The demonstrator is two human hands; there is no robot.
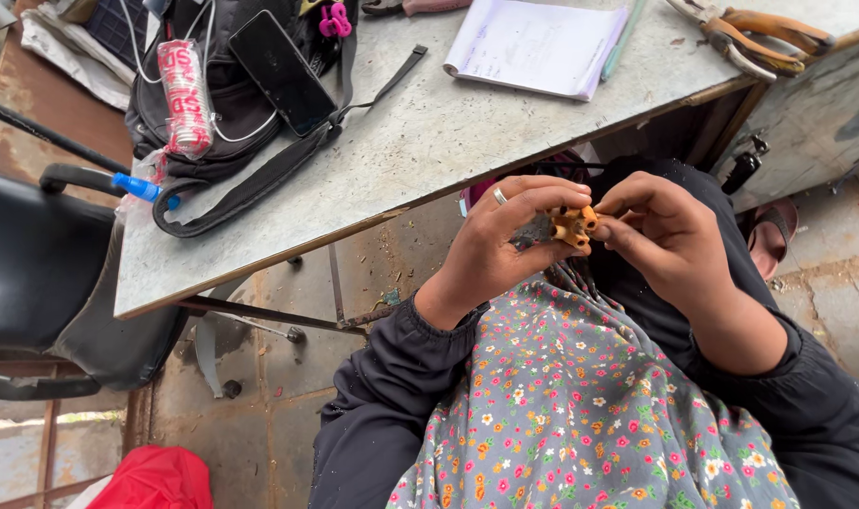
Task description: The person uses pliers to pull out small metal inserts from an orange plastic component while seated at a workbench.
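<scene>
Two hands meet over the lap, below the bench (pixel 429 151) edge. We see the left hand (pixel 500 250) clenched around a small orange part (pixel 574 224), fingers curled over its dark end; the right hand (pixel 660 236) pinches its other side. We judge the risk: the part sits unsupported above floral cloth (pixel 580 405), so a slipped pinch could drop it into the folds or onto the floor

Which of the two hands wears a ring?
The left hand: a silver ring sits on one finger. The right hand, also gripping the small orange part, is bare.
</scene>
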